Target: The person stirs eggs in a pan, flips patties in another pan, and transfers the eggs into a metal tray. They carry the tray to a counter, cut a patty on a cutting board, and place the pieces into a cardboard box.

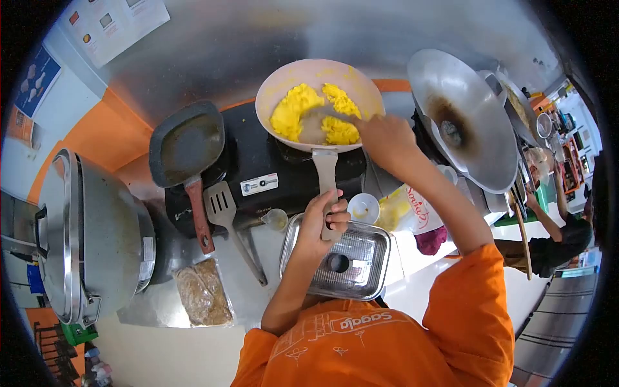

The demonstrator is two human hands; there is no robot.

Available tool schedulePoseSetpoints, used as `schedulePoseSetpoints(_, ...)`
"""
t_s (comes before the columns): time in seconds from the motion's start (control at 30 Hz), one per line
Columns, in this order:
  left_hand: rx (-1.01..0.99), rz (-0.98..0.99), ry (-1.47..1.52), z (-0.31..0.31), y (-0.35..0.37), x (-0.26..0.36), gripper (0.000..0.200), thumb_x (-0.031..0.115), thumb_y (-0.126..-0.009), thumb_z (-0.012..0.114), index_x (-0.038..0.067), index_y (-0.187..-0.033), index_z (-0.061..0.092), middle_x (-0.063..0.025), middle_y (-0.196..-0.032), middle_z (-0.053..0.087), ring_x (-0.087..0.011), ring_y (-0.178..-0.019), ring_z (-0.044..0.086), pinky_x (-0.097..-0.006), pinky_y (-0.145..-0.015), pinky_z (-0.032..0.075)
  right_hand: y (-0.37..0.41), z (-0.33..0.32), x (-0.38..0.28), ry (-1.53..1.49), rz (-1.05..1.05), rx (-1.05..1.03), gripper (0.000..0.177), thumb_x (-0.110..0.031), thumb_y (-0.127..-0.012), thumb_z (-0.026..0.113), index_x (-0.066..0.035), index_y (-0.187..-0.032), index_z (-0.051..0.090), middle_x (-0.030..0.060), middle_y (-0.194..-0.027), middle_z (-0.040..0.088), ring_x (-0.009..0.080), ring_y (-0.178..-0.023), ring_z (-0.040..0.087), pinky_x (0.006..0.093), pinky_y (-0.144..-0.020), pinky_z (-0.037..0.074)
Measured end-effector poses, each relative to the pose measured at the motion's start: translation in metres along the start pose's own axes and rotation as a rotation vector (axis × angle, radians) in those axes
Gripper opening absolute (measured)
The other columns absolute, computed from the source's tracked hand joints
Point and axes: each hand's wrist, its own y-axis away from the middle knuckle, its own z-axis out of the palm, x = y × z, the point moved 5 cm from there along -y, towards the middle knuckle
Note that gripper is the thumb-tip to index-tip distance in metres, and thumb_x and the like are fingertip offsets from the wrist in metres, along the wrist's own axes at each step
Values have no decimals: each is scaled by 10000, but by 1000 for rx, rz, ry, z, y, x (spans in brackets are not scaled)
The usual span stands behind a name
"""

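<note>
A pink frying pan [267, 97] sits on the black stove [248, 155], its beige handle pointing toward me. My left hand [319, 222] is wrapped round that handle. Yellow scrambled egg [293, 111] lies in the pan in several clumps, with a bare strip between them. At the pan's right rim, my right hand [390, 142] is closed on a grey utensil [338, 115], whose far end reaches in among the egg. Below the pan handle stands a rectangular metal tray [371, 261] with a wire rack inside.
Left of the pan are a square grey pan [192, 145], a slotted spatula [224, 205], a bag of brown food [203, 293] and a large lidded pot [103, 235]. Rightward are a small white bowl [363, 208], an oil pouch [419, 209], a large wok [474, 116] and another person [564, 242].
</note>
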Motion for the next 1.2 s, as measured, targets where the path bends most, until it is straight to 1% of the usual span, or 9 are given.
schedulePoseSetpoints(0.27,66,47,-104,3,5,4,157,178,-835,477,39,-908,465,18,-615,356,-33,-459,291,-147,-360,246,-43,4,93,-198,45,166,401,-40,-744,402,-130,-1128,477,232,-676,555,289,-637,585,371,-574,469)
schedulePoseSetpoints(0.4,71,54,-170,2,3,4,149,180,-844,470,55,-915,431,22,-613,353,-29,-457,292,-144,-353,238,-99,45,110,-225,-57,-159,194,-114,-765,409,-52,-857,569,168,-651,573,231,-542,574,357,-446,443)
schedulePoseSetpoints(0.47,147,63,-229,6,6,5,142,180,-848,464,61,-911,420,26,-608,345,-25,-457,290,-143,-348,236,-115,65,117,-449,189,-527,178,-175,-787,430,-75,-856,560,141,-581,546,186,-423,522,320,-350,393)
schedulePoseSetpoints(0.57,203,44,-275,11,11,6,134,176,-849,460,66,-905,406,31,-604,333,-20,-461,288,-140,-346,231,-142,91,99,-920,115,-700,190,-261,-807,457,-98,-857,541,86,-522,504,120,-327,399,280,-276,305)
schedulePoseSetpoints(0.67,185,29,-288,11,9,7,124,169,-848,459,70,-895,401,35,-604,328,-18,-463,286,-136,-349,228,-136,73,77,-760,-45,-613,326,-268,-843,439,-155,-1144,494,29,-518,440,81,-334,360,201,-302,298)
schedulePoseSetpoints(0.77,182,30,-297,11,11,7,120,162,-844,463,75,-899,402,36,-604,334,-19,-462,287,-135,-351,229,-109,40,64,-501,-148,-283,317,-239,-837,455,-152,-1139,497,69,-542,493,145,-389,456,252,-362,381)
schedulePoseSetpoints(0.87,207,58,-279,11,11,8,119,157,-837,470,73,-899,414,32,-603,343,-22,-457,289,-140,-349,232,-80,37,50,-328,-672,428,360,-177,-807,482,-181,-1167,468,115,-625,550,232,-521,547,334,-482,444)
schedulePoseSetpoints(0.97,178,57,-235,9,9,7,120,154,-828,483,64,-887,433,29,-601,350,-26,-453,290,-146,-348,232,-29,9,31,-129,-280,80,430,-129,-775,504,-219,-1190,436,134,-696,565,279,-670,571,385,-587,447)
schedulePoseSetpoints(1.2,99,48,-204,6,5,8,101,133,-821,485,50,-870,455,33,-593,341,-22,-446,280,-148,-349,225,52,-26,36,-43,-210,7,399,-100,-769,450,-234,-1144,477,121,-713,571,274,-686,582,377,-598,467)
